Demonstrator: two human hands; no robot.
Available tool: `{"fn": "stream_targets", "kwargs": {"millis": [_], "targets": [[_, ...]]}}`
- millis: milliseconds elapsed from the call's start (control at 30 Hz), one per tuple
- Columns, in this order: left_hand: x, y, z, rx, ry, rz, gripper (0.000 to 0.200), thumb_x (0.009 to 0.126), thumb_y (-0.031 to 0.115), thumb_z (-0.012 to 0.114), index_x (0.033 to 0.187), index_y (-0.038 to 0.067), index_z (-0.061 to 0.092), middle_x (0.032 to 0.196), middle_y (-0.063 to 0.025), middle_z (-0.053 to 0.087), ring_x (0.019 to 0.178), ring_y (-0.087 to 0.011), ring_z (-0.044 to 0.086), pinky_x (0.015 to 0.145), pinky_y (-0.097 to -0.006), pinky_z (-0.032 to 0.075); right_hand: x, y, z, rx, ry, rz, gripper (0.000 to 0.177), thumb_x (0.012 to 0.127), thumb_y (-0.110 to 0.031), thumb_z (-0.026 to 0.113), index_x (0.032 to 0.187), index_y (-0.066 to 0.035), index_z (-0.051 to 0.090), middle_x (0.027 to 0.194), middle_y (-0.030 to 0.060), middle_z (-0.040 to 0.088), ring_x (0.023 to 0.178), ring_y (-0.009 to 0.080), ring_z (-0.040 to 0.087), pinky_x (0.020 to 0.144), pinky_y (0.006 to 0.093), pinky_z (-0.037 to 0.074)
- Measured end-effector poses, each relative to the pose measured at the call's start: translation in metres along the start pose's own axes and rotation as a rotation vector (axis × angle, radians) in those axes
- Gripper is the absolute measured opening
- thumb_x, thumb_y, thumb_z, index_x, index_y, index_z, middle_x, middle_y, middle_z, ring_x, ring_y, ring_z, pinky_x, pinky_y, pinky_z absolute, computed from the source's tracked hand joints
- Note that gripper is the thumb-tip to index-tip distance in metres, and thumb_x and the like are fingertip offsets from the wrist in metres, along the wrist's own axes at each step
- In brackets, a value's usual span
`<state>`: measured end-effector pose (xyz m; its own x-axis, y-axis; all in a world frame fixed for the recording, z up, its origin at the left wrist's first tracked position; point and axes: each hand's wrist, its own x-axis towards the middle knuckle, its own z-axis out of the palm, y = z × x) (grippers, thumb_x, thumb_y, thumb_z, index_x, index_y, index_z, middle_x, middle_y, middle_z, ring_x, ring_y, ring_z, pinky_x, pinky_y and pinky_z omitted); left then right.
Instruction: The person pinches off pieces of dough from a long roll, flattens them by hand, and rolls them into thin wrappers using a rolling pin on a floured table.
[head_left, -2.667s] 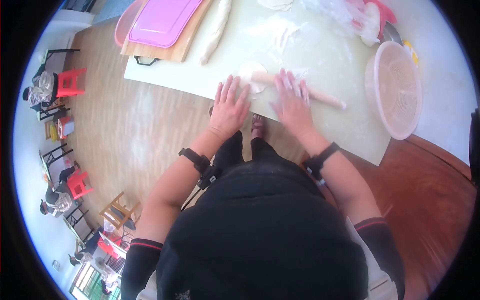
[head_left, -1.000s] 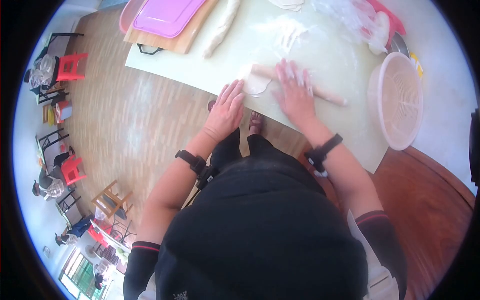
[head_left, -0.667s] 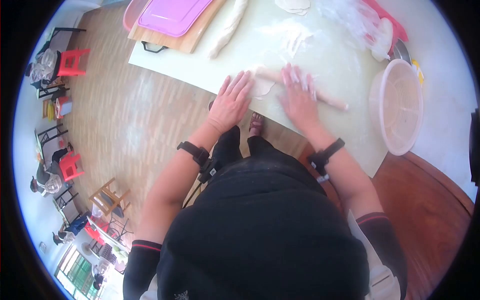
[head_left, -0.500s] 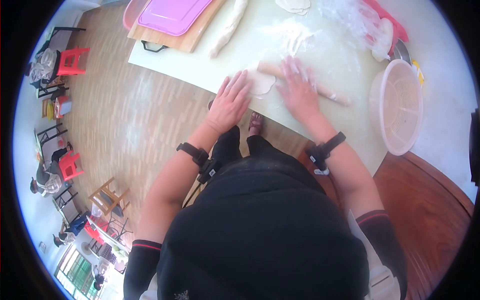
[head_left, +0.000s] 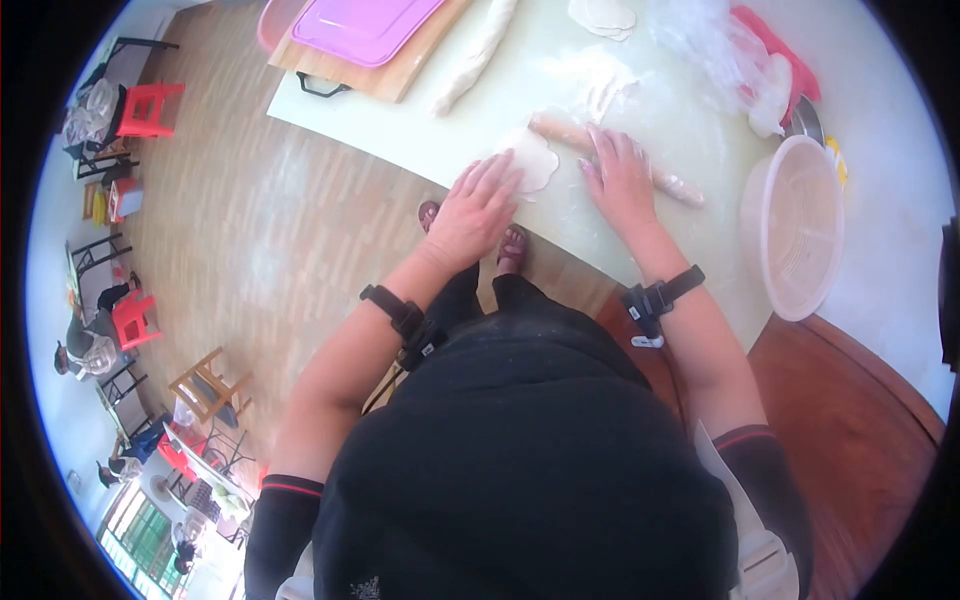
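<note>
A flat, pale dough round (head_left: 535, 163) lies near the edge of the light table (head_left: 390, 135). My left hand (head_left: 480, 205) rests on the round's left side, its fingers stretched out. Across the wooden rolling pin (head_left: 677, 187), beside the round, lie the fingers of my right hand (head_left: 620, 178); its thumb is apart from them. Whether the right fingers wrap round the pin is hard to see, but they touch it. White flour (head_left: 600, 85) is spread beyond the pin. A long dough roll (head_left: 475, 62) and a stack of dough rounds (head_left: 602, 14) lie farther back.
A purple lid (head_left: 368, 28) sits on a wooden board (head_left: 400, 75) at the back left. At the right are a pale plastic basket (head_left: 797, 228), a metal bowl (head_left: 806, 122) and a clear plastic bag (head_left: 710, 50). Several people and red stools (head_left: 150, 109) are far left.
The dough round now shows more of its surface and sits slightly farther right. My right hand has shifted a little right and down on the pin. The view has moved slightly.
</note>
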<state>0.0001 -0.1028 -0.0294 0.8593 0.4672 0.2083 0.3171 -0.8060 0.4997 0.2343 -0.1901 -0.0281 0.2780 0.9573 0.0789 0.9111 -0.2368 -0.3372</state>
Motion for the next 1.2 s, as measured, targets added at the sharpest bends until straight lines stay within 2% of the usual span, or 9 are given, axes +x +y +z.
{"fn": "stream_targets", "kwargs": {"millis": [100, 333, 433, 500, 600, 700, 933, 1033, 1200], "targets": [[0.017, 0.013, 0.009, 0.047, -0.013, 0.024, 0.044, 0.087, 0.013, 0.058, 0.129, 0.002, 0.052, 0.143, -0.0155, 0.043, 0.131, -0.0325, 0.042, 0.112, -0.0471, 0.031, -0.001, 0.006, 0.006, -0.06, 0.088, -0.06, 0.046, 0.084, -0.015, 0.065, 0.128, -0.012, 0.054, 0.109, 0.0095, 0.056, 0.103, 0.0293, 0.054, 0.092, 0.0428, 0.043], [0.019, 0.002, 0.006, 0.127, -0.149, 0.216, 0.04, 0.083, 0.007, 0.058, 0.123, 0.001, 0.055, 0.139, -0.0141, 0.048, 0.133, -0.0307, 0.041, 0.113, -0.0479, 0.031, -0.006, 0.009, -0.005, 0.02, 0.217, -0.017, 0.042, 0.085, -0.017, 0.064, 0.127, -0.013, 0.056, 0.107, 0.0092, 0.057, 0.103, 0.0288, 0.054, 0.09, 0.0431, 0.044], [0.001, -0.001, 0.009, 0.057, -0.12, 0.175, 0.043, 0.082, 0.005, 0.057, 0.124, 0.002, 0.055, 0.139, -0.0138, 0.048, 0.135, -0.0309, 0.04, 0.113, -0.0485, 0.031, -0.026, -0.003, 0.006, -0.024, 0.115, -0.084, 0.043, 0.086, -0.018, 0.063, 0.129, -0.013, 0.055, 0.113, 0.0085, 0.058, 0.108, 0.0276, 0.054, 0.094, 0.0426, 0.043], [-0.005, -0.001, 0.01, 0.016, -0.093, 0.167, 0.045, 0.082, 0.003, 0.057, 0.127, 0.002, 0.053, 0.14, -0.0139, 0.047, 0.135, -0.0314, 0.04, 0.113, -0.0483, 0.032, -0.031, -0.014, 0.012, 0.014, 0.006, -0.14, 0.047, 0.091, -0.025, 0.058, 0.136, -0.014, 0.049, 0.13, 0.0095, 0.055, 0.122, 0.029, 0.05, 0.103, 0.0456, 0.039], [-0.008, -0.001, 0.012, 0.019, -0.098, 0.166, 0.049, 0.083, 0.004, 0.057, 0.131, 0.002, 0.051, 0.141, -0.0142, 0.047, 0.136, -0.0315, 0.04, 0.113, -0.0479, 0.031, -0.009, -0.018, 0.012, -0.188, 0.131, -0.149, 0.052, 0.095, -0.033, 0.052, 0.142, -0.014, 0.042, 0.145, 0.0105, 0.045, 0.136, 0.0304, 0.039, 0.111, 0.0506, 0.031], [-0.011, -0.003, 0.015, 0.06, -0.113, 0.179, 0.057, 0.078, 0.011, 0.06, 0.133, 0.001, 0.049, 0.144, -0.015, 0.042, 0.14, -0.0301, 0.034, 0.116, -0.0458, 0.027, 0.014, -0.005, 0.014, -0.145, 0.125, -0.077, 0.056, 0.098, -0.04, 0.046, 0.146, -0.013, 0.038, 0.151, 0.011, 0.038, 0.14, 0.0313, 0.034, 0.113, 0.0543, 0.026], [-0.013, -0.006, 0.017, 0.0, -0.082, 0.153, 0.05, 0.084, 0.004, 0.058, 0.133, 0.003, 0.05, 0.143, -0.0144, 0.045, 0.137, -0.0317, 0.039, 0.113, -0.0472, 0.032, -0.031, -0.026, 0.01, -0.011, -0.063, -0.163, 0.058, 0.097, -0.04, 0.047, 0.147, -0.011, 0.036, 0.153, 0.0107, 0.035, 0.141, 0.0314, 0.031, 0.115, 0.0531, 0.021], [-0.008, -0.007, 0.014, 0.001, -0.085, 0.182, 0.049, 0.083, 0.005, 0.059, 0.131, 0.003, 0.05, 0.144, -0.0147, 0.044, 0.137, -0.0317, 0.038, 0.113, -0.0468, 0.032, 0.003, -0.009, 0.016, -0.162, 0.057, -0.134, 0.059, 0.097, -0.04, 0.048, 0.147, -0.011, 0.035, 0.153, 0.0115, 0.033, 0.141, 0.0316, 0.03, 0.115, 0.0534, 0.021], [0.001, 0.002, 0.008, -0.008, -0.036, 0.16, 0.047, 0.083, 0.007, 0.061, 0.129, 0.002, 0.052, 0.141, -0.0148, 0.046, 0.133, -0.0326, 0.042, 0.112, -0.0457, 0.034, 0.014, -0.006, 0.005, 0.069, 0.15, -0.059, 0.057, 0.096, -0.038, 0.052, 0.144, -0.012, 0.039, 0.148, 0.0153, 0.039, 0.139, 0.0326, 0.034, 0.113, 0.0535, 0.025]]}}
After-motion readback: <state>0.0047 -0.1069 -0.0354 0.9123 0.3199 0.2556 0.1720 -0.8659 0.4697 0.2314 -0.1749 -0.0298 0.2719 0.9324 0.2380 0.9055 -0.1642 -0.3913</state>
